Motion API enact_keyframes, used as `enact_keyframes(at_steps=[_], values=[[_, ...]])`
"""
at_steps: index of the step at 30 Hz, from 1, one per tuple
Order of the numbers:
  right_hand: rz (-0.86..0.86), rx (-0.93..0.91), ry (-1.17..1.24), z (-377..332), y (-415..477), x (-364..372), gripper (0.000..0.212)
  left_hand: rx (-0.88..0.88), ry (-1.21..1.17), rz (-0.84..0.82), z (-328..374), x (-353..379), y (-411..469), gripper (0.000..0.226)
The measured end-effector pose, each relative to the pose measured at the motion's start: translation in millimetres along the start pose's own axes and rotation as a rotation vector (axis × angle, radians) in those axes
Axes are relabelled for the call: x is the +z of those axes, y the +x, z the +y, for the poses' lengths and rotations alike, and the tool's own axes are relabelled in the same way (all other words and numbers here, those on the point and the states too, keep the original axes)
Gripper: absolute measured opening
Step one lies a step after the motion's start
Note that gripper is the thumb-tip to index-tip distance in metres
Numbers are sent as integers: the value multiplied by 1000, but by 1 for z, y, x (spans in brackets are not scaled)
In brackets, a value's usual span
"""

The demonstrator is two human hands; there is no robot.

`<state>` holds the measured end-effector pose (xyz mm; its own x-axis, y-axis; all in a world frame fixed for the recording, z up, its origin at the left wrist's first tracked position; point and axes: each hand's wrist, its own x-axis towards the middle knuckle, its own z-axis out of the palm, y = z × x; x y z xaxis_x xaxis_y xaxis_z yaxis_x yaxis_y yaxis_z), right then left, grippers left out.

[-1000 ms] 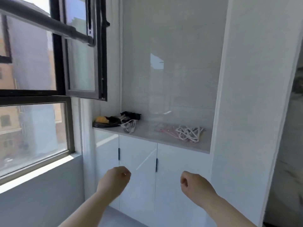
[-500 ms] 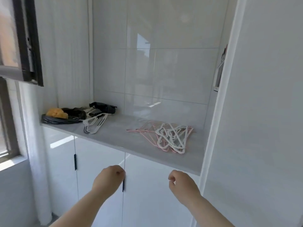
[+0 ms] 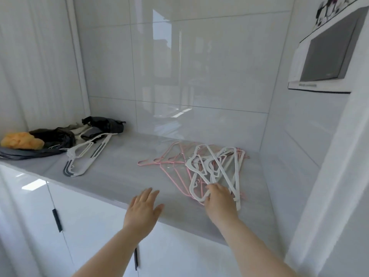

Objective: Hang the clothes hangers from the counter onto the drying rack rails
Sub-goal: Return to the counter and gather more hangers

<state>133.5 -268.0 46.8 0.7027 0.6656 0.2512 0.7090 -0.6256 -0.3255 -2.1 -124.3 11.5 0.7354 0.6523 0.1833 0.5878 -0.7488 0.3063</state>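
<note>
L hand (image 3: 142, 210) is flat, palm down, fingers straight and a bit spread, holding nothing. It's over the front edge of the grey tabletop (image 3: 119, 182); can't tell if it touches. R hand (image 3: 219, 202) is at the near end of the white hangers (image 3: 216, 166), thumb over the closest white loop and the other fingers curled down. Looks like I'm pinching that loop, but the tips are hidden behind the hand, so not 100% sure.

The white hangers are in a tangled heap on the right part of the tabletop, lying on top of and mixed w/ the pink hangers (image 3: 171, 168), which stick out to the left of the heap. A 2nd bunch, white and grey hangers (image 3: 85, 158), lies flat further left, well apart from both hands, its far end touching a pile of dark clothes (image 3: 60, 136) at the back left corner. An orange item (image 3: 22, 139) sits on that pile.

Below the tabletop: white cabinet doors (image 3: 89, 226) w/ black handles. A white box w/ a grey front (image 3: 327, 56) is on the right wall.
</note>
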Motion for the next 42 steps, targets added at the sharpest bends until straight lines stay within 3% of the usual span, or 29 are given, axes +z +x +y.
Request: enact_keyframes(at_steps=[5,13,17,27,29,31,32,37,42], values=[[-9,85,-92,14,46,15,25,-46,93,6,-14,27,36,108],[-60,98,-192,14,74,27,27,26,140,-48,-20,24,49,107],[15,63,-252,18,76,22,29,27,141,-60,-20,25,48,107],[202,50,-40,8,61,4,29,-1,138,-126,-16,22,47,106],[243,-3,28,0,51,2,29,-48,-7,-138,-17,19,46,86],[294,-70,90,-10,38,3,26,-170,-362,-107,-10,3,43,48],[318,-103,126,-16,31,4,22,-217,-557,-80,-2,-7,41,41],[424,-386,217,-41,-1,9,22,-260,-1040,63,44,-68,12,21],[388,-639,367,-80,-59,10,28,-501,-1111,321,41,-99,-52,22]])
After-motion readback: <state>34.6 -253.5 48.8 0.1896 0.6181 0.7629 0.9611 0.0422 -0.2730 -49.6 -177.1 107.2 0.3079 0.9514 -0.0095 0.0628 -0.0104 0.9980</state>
